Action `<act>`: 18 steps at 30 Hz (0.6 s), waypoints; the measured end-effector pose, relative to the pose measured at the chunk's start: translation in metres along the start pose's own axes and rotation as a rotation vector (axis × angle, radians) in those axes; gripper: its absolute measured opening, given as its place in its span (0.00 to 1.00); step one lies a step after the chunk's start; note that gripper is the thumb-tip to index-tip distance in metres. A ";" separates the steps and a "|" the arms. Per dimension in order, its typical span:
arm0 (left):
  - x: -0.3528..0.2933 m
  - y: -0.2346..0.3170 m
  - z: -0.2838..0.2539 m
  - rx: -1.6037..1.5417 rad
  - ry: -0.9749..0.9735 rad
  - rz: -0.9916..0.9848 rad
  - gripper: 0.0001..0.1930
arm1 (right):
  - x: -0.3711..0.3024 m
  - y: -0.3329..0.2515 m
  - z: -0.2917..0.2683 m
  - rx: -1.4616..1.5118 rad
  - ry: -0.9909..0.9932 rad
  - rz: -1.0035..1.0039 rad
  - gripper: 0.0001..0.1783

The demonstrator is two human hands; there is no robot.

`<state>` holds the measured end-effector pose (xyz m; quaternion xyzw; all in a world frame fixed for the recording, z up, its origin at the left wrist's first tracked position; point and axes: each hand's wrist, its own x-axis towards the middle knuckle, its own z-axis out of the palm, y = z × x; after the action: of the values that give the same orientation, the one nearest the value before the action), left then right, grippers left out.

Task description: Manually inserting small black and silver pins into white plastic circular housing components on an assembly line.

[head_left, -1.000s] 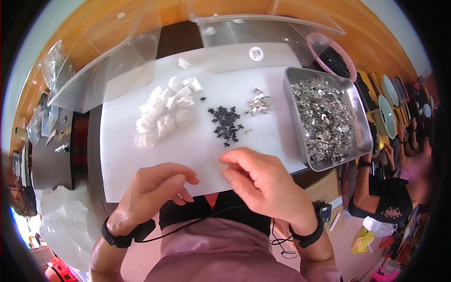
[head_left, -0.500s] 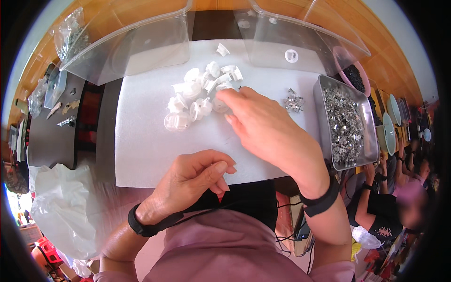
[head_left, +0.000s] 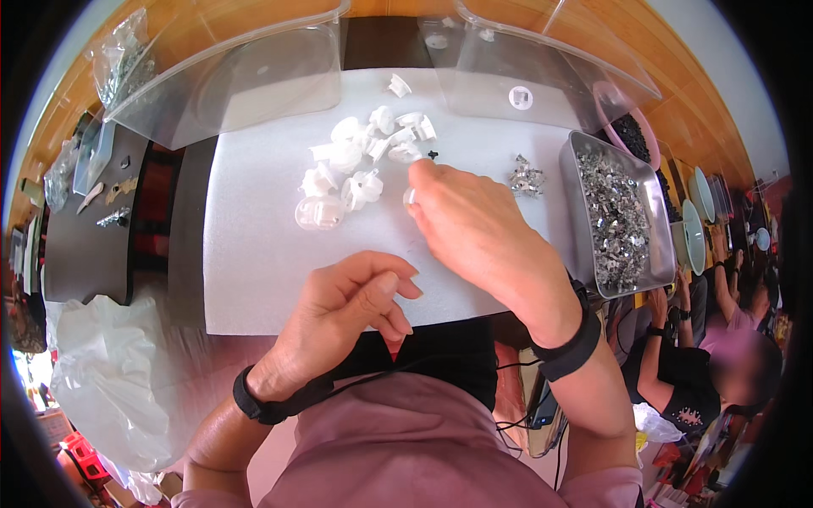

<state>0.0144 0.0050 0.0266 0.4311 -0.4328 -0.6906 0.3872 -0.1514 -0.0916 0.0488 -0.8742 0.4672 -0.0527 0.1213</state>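
Observation:
My right hand is closed over the white foam sheet, fingers bent down around a white plastic part, of which only an edge shows. Left of it lies a loose heap of white plastic parts, with a round clear-topped piece at the heap's near end. A tiny black piece rests just beyond my right fingertips. My left hand hovers at the sheet's near edge, fingers loosely curled and apart from the thumb, with nothing in it.
On the right stands a metal tray full of small metal pieces, and a small pile of metal pieces lies beside it. Two clear plastic bins line the far side. A co-worker sits at the right.
My right hand has closed on a white part and drawn it slightly right, away from the heap. The small black piece now shows fully. My left hand has risen slightly and its fingers have parted.

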 end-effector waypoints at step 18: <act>0.007 0.008 0.005 -0.053 0.237 0.081 0.18 | -0.060 -0.022 0.029 0.904 0.400 -0.159 0.21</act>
<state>0.0086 -0.0020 0.0332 0.4815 -0.3825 -0.6299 0.4745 -0.1611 -0.0254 0.0276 -0.7399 0.3435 -0.4255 0.3918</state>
